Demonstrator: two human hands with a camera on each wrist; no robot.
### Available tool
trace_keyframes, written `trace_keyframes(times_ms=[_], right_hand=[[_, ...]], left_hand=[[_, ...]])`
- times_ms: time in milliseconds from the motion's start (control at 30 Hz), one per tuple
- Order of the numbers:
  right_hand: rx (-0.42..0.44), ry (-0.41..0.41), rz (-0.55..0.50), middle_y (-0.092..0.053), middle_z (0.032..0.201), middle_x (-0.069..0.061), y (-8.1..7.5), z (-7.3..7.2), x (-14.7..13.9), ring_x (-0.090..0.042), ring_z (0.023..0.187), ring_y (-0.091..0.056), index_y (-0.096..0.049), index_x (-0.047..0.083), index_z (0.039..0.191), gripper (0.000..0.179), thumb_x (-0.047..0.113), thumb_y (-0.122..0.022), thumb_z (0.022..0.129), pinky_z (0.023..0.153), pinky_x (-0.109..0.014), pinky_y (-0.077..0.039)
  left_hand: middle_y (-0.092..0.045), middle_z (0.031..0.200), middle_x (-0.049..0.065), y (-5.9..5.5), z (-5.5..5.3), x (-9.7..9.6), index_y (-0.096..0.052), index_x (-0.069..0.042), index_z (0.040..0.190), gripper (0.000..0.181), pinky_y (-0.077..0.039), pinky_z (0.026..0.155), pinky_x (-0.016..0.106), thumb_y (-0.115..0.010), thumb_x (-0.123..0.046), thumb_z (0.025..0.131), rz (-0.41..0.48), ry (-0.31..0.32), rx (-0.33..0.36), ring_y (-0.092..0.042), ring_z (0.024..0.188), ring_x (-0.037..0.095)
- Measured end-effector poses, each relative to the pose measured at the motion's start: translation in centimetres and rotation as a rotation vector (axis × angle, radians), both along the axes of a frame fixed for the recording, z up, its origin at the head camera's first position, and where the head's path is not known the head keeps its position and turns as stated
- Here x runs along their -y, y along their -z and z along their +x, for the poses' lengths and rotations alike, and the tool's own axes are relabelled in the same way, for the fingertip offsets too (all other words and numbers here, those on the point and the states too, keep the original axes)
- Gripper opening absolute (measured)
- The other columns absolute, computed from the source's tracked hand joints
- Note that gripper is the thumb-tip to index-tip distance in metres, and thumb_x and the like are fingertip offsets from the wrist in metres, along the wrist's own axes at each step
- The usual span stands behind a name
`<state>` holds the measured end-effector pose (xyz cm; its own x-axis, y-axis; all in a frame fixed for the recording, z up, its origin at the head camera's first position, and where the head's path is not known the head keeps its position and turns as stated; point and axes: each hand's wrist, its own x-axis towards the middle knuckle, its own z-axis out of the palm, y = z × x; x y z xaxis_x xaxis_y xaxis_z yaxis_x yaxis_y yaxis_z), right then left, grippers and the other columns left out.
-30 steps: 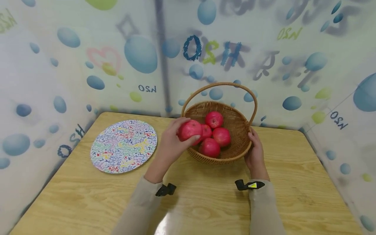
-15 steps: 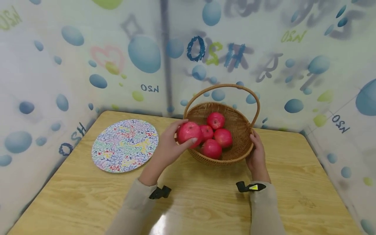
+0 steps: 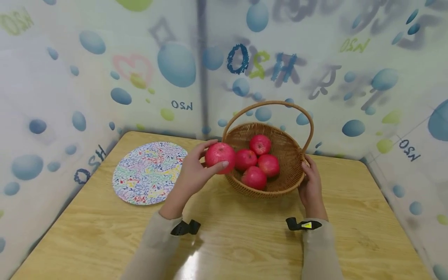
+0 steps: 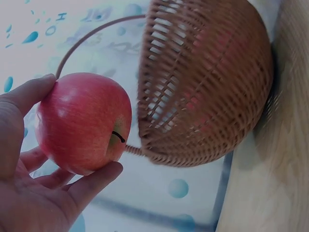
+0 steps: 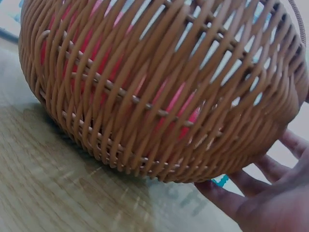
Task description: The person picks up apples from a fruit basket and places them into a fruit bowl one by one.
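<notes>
My left hand (image 3: 192, 171) grips a red apple (image 3: 217, 154) between thumb and fingers, just outside the left rim of a brown wicker basket (image 3: 290, 165). In the left wrist view the apple (image 4: 82, 121) shows its stem, and a gap separates it from the basket (image 4: 207, 87). Several red apples (image 3: 268, 166) lie inside the basket, which leans toward me. At the basket's right side, my right hand (image 3: 311, 188) holds the rim near the handle's base, thumb on top. The right wrist view shows its fingers (image 5: 217, 193) against the outer weave.
A round plate (image 3: 148, 175) with a multicoloured scribble pattern lies on the wooden table (image 3: 245, 245) to the left. The arched basket handle (image 3: 269, 103) rises above the basket. Patterned walls (image 3: 217, 93) enclose the table's back and sides.
My left hand has drawn the apple leftward from above the basket's rim to outside it. The right hand keeps its hold on the basket. The whole head view has shifted slightly.
</notes>
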<state>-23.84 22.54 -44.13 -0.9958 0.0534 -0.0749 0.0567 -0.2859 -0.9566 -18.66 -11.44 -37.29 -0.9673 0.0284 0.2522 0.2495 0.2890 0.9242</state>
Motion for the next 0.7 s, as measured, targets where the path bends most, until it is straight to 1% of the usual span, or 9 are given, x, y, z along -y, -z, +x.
trace_keyframes(times_ms=[67, 133, 233, 300, 367, 433, 467, 533, 700], right_hand=[[-0.02, 0.011, -0.009, -0.031, 0.157, -0.002, -0.1, 0.1, -0.2, -0.031, 0.153, -0.026, -0.03, 0.025, 0.153, 0.046, 0.027, -0.04, 0.108, 0.127, -0.051, -0.022], [-0.054, 0.014, -0.009, -0.038, 0.149, 0.003, -0.2, 0.1, -0.5, -0.031, 0.151, -0.029, -0.032, 0.023, 0.15, 0.043, 0.025, -0.041, 0.108, 0.122, -0.043, -0.035], [-0.096, 0.001, -0.005, -0.038, 0.15, 0.001, -0.3, 0.2, -0.8, -0.032, 0.15, -0.029, -0.034, 0.022, 0.148, 0.041, 0.017, -0.041, 0.108, 0.121, -0.045, -0.036], [-0.115, -0.008, 0.005, -0.037, 0.15, 0.001, -0.2, 0.4, -0.9, -0.033, 0.149, -0.029, -0.036, 0.021, 0.146, 0.04, 0.014, -0.042, 0.107, 0.115, -0.036, -0.044], [-0.138, -0.015, 0.027, -0.036, 0.151, -0.001, 0.0, 0.5, -1.0, -0.033, 0.148, -0.03, -0.037, 0.019, 0.146, 0.04, 0.011, -0.041, 0.107, 0.114, -0.035, -0.044], [-0.165, -0.024, 0.064, -0.038, 0.147, 0.002, 0.1, 0.7, -1.1, -0.032, 0.145, -0.032, -0.038, 0.016, 0.148, 0.041, 0.011, -0.042, 0.107, 0.101, -0.022, -0.051], [-0.178, -0.03, 0.084, -0.038, 0.147, 0.001, 0.2, 0.8, -1.2, -0.033, 0.145, -0.032, -0.038, 0.015, 0.149, 0.042, 0.012, -0.042, 0.107, 0.096, -0.018, -0.052], [-0.195, -0.043, 0.123, -0.036, 0.152, -0.004, 0.2, 0.8, -1.3, -0.036, 0.147, -0.031, -0.037, 0.013, 0.152, 0.044, 0.014, -0.043, 0.108, 0.094, -0.016, -0.052], [-0.193, -0.071, 0.184, -0.025, 0.164, -0.011, -0.1, 0.8, -1.2, -0.043, 0.152, -0.023, -0.036, 0.014, 0.155, 0.048, 0.016, -0.043, 0.108, 0.093, -0.017, -0.052]], left_hand=[[-0.056, 0.143, 0.003, -0.4, -0.1, 0.4, -0.055, -0.021, 0.142, 0.064, -0.062, 0.09, 0.045, -0.083, -0.028, 0.085, 0.004, -0.014, -0.008, -0.061, 0.122, 0.028], [-0.056, 0.143, 0.004, -0.8, -0.1, 0.9, -0.056, -0.02, 0.142, 0.063, -0.062, 0.09, 0.046, -0.083, -0.026, 0.085, 0.008, -0.032, -0.017, -0.061, 0.122, 0.028], [-0.058, 0.14, 0.003, -1.1, -0.1, 2.0, -0.057, -0.021, 0.141, 0.062, -0.061, 0.09, 0.046, -0.083, -0.027, 0.084, 0.007, -0.077, -0.031, -0.062, 0.121, 0.027], [-0.059, 0.139, 0.004, -1.1, -0.2, 2.7, -0.057, -0.022, 0.14, 0.062, -0.061, 0.09, 0.047, -0.083, -0.029, 0.084, -0.004, -0.112, -0.034, -0.062, 0.121, 0.026], [-0.059, 0.139, 0.004, -1.0, -0.3, 3.5, -0.057, -0.022, 0.141, 0.063, -0.06, 0.091, 0.047, -0.082, -0.031, 0.084, -0.013, -0.152, -0.034, -0.061, 0.121, 0.026], [-0.059, 0.139, 0.005, -0.9, -0.5, 4.2, -0.056, -0.022, 0.141, 0.063, -0.06, 0.091, 0.049, -0.082, -0.032, 0.085, -0.029, -0.19, -0.033, -0.061, 0.121, 0.028], [-0.058, 0.14, 0.005, -0.9, -0.5, 4.5, -0.056, -0.021, 0.142, 0.064, -0.06, 0.091, 0.049, -0.082, -0.033, 0.085, -0.038, -0.207, -0.036, -0.06, 0.122, 0.029], [-0.057, 0.142, 0.006, -0.8, -0.6, 5.1, -0.055, -0.02, 0.142, 0.064, -0.06, 0.09, 0.05, -0.081, -0.033, 0.085, -0.053, -0.24, -0.042, -0.059, 0.124, 0.029], [-0.057, 0.143, 0.007, -0.2, -0.8, 6.7, -0.054, -0.017, 0.144, 0.065, -0.06, 0.089, 0.052, -0.079, -0.034, 0.087, -0.1, -0.308, -0.059, -0.056, 0.127, 0.028]])
